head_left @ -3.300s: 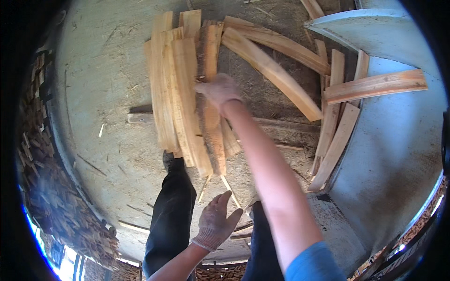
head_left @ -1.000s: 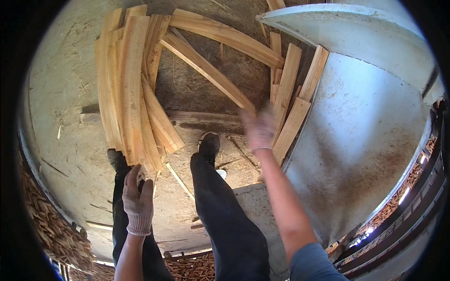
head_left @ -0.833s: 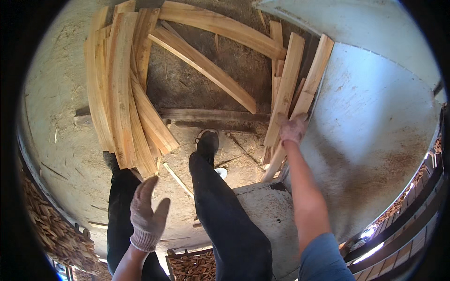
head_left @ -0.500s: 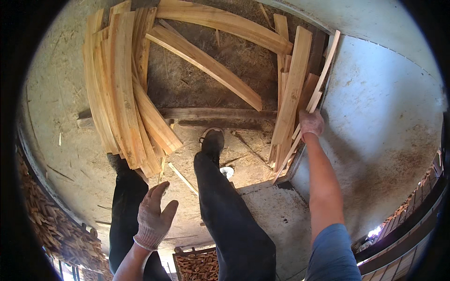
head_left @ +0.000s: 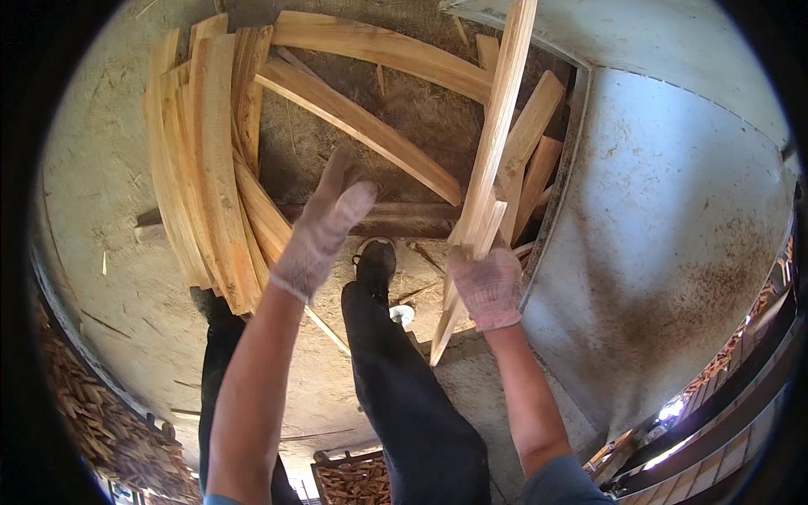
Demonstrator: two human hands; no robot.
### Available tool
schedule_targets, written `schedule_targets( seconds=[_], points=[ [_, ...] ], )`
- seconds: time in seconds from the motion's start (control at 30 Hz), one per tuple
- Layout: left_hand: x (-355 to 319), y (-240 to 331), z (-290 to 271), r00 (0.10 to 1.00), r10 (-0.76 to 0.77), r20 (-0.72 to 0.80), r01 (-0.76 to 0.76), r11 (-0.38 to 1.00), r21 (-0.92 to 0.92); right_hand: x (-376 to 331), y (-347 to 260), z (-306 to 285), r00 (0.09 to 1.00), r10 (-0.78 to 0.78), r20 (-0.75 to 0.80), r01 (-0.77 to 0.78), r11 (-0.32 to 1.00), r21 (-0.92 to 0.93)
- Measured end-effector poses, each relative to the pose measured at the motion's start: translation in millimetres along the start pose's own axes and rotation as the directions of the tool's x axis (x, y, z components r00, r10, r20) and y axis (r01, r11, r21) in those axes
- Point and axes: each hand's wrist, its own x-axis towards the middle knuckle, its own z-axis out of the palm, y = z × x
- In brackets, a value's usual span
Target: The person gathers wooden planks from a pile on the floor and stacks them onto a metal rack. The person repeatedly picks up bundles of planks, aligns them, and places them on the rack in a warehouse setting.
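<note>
My right hand [head_left: 488,288], in a pale knitted work glove, is closed around a long wooden plank [head_left: 498,118] held up off the pile. A shorter strip of wood [head_left: 488,227] lies against it in the same grip. The plank's lower end points down beside my right leg. My left hand [head_left: 318,236], gloved too and smeared by motion, is raised with fingers stretched and thumb apart, holding nothing. Beyond its fingertips, a loose board [head_left: 358,130] lies slantwise. To its left is a stack of boards [head_left: 215,160].
Behind the held plank, more boards [head_left: 530,126] lean near a pale metal panel [head_left: 640,227]. A long board [head_left: 387,52] spans the far side. A wooden beam [head_left: 396,215] crosses the floor before my shoe [head_left: 376,261]. Piles of wood pieces [head_left: 109,404] stand at the lower left.
My right hand has drawn the plank and shorter strip away from the metal panel, leftward and up. My left hand has risen forward from beside my leg, still empty.
</note>
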Motion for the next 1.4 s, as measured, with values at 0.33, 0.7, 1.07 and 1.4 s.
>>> schedule_targets(
  seconds=[0.33, 0.7, 1.07, 1.4],
  points=[
    [-29.6, -8.8, -13.3, 0.909, -0.031, -0.416, -0.048, 0.983, -0.178, -8.7, -83.1, 19.4, 0.883, -0.351, 0.311, 0.218, 0.894, 0.391],
    [-106.3, 10.5, -125.2, 0.644, 0.153, -0.749, 0.464, 0.7, 0.542, 106.7, -194.0, 53.2, 0.927, -0.183, 0.327, 0.007, 0.88, 0.474],
    [39.2, -56.0, 55.0, 0.797, -0.473, -0.376, 0.508, 0.861, -0.007, 118.5, 111.3, 66.4, 0.788, 0.597, -0.15, -0.611, 0.725, -0.318],
    [137.9, -100.1, 29.9, 0.811, -0.4, -0.427, 0.293, 0.91, -0.294, 75.3, 209.4, 46.5, 0.893, 0.424, 0.15, -0.442, 0.889, 0.122]
  ],
)
